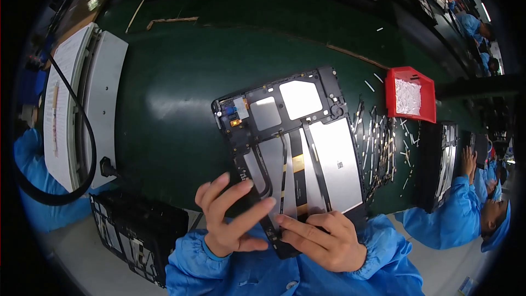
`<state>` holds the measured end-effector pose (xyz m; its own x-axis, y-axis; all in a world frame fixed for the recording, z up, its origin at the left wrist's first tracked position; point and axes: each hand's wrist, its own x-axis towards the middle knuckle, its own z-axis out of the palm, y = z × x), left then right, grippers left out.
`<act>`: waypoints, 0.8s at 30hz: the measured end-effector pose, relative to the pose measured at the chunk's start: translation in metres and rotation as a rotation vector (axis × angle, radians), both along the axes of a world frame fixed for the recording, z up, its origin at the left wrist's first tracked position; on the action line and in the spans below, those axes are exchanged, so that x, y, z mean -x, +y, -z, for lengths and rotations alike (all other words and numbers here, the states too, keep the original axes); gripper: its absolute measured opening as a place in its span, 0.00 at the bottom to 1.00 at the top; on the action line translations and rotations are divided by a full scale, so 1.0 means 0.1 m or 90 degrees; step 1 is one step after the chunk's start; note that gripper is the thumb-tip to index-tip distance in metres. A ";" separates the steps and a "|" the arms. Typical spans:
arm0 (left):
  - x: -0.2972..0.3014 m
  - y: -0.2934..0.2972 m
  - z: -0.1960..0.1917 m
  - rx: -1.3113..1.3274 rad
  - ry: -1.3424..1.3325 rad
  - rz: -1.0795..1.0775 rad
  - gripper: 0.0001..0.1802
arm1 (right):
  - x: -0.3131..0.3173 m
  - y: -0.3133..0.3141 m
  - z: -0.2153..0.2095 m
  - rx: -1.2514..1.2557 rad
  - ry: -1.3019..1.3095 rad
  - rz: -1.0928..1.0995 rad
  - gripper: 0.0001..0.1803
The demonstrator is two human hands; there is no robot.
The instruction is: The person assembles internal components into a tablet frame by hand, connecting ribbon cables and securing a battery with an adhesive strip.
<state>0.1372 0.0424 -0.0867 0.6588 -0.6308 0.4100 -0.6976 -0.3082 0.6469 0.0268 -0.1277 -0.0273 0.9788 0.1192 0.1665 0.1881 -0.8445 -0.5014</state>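
Note:
An opened tablet [334, 153] lies tilted at the near edge of the green table, its silver battery plates, black frame and thin dark cables showing. My left hand [227, 216] is over its lower left edge, fingers stretched and apart, with nothing visible in them. On the lower part of the tablet, my right hand [329, 241] has its fingers curled together, fingertips at the plates next to a dark cable. Whatever may be between those fingertips is hidden or too small to name.
Thin dark strips [375, 148] lie right of the tablet, beside scattered white slips [406, 151]. A red bin [391, 99] holds white pieces. More opened tablets stand at right [446, 153] and lower left [131, 236]. A grey-white box [112, 88] with a black cable is at left. Co-workers in blue sit at right.

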 end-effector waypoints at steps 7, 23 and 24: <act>-0.08 -0.14 -0.08 -0.126 0.014 0.017 0.45 | -0.13 -0.13 -0.26 -0.199 0.127 0.013 0.16; -0.19 -0.33 0.13 -0.094 0.035 -0.033 0.42 | 0.10 0.09 -0.10 0.188 0.124 -0.045 0.34; -0.13 -0.30 0.27 0.058 0.029 -0.095 0.43 | 0.08 0.08 -0.16 0.176 0.142 -0.040 0.37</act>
<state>0.1504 0.0128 -0.1140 0.7615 -0.4863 0.4286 -0.6178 -0.3442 0.7070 0.0189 -0.1195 -0.0109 0.9769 0.1908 -0.0967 0.1557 -0.9444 -0.2897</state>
